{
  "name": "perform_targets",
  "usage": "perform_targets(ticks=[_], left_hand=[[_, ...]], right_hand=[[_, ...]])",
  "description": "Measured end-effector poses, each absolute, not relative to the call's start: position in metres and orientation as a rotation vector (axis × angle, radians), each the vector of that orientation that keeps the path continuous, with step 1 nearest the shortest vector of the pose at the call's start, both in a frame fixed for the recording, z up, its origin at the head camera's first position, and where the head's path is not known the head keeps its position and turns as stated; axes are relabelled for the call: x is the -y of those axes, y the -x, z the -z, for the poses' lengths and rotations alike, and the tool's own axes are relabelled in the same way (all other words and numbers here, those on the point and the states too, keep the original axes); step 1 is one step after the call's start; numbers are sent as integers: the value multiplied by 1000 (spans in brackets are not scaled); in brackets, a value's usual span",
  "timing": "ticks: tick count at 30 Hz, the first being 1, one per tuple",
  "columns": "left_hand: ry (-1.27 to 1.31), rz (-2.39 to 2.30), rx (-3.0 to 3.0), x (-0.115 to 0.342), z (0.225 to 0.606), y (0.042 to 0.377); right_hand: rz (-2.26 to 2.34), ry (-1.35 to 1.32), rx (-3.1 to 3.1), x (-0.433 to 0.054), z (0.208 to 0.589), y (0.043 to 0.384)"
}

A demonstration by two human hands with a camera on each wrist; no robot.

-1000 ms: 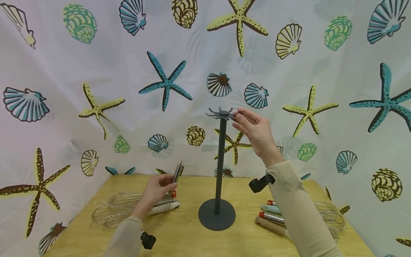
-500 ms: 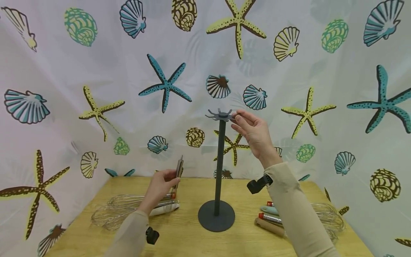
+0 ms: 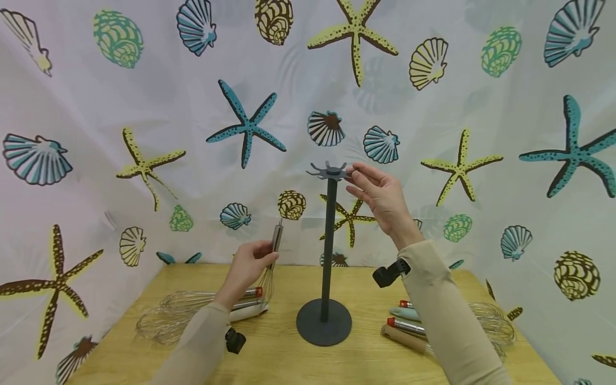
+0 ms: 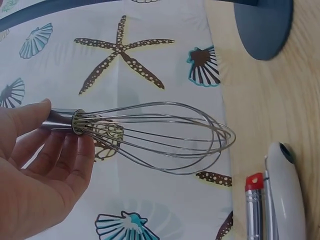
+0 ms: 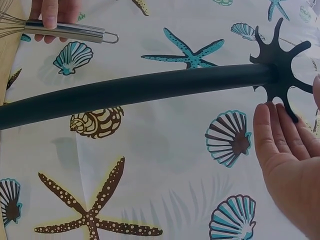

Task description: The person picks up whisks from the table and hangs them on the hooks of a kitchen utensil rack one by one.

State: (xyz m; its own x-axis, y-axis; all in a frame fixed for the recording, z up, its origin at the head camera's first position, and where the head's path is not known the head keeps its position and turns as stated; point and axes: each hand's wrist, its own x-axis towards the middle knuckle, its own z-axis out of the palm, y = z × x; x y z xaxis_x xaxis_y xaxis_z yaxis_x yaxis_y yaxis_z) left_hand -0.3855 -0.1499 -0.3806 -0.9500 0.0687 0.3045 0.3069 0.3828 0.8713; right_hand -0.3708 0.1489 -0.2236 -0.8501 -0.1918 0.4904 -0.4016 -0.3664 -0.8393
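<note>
A small metal whisk (image 3: 276, 235) is in my left hand (image 3: 246, 264), which grips its steel handle. The loop end points up and the wires hang down, slightly tilted; in the left wrist view the ferrule (image 4: 78, 121) shows beside my fingertips. A dark grey utensil stand (image 3: 329, 240) with a round base stands upright, right of the whisk and apart from it. My right hand (image 3: 382, 200) pinches one hook of the stand's hooked top (image 3: 333, 171) on the right side. In the right wrist view the fingers lie against the hooked top (image 5: 280, 55); the thumb is mostly cut off.
Several whisks (image 3: 247, 313) lie on the left of the wooden table (image 3: 370, 353), partly behind my left arm. More whisks, with red-tipped, pale blue and brown handles (image 3: 404, 338), lie at the right, partly under my right forearm. A shell-patterned cloth (image 3: 298, 80) hangs behind.
My left hand has moved up and to the right with the whisk, nearer the stand, and its wires now show below the hand. My right hand stays at the hook.
</note>
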Motion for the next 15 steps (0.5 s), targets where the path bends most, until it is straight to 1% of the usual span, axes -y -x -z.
perform_targets(ticks=[15], left_hand=[[356, 1609, 2382, 137, 360, 386]], right_hand=[[-2358, -783, 1712, -149, 219, 372]])
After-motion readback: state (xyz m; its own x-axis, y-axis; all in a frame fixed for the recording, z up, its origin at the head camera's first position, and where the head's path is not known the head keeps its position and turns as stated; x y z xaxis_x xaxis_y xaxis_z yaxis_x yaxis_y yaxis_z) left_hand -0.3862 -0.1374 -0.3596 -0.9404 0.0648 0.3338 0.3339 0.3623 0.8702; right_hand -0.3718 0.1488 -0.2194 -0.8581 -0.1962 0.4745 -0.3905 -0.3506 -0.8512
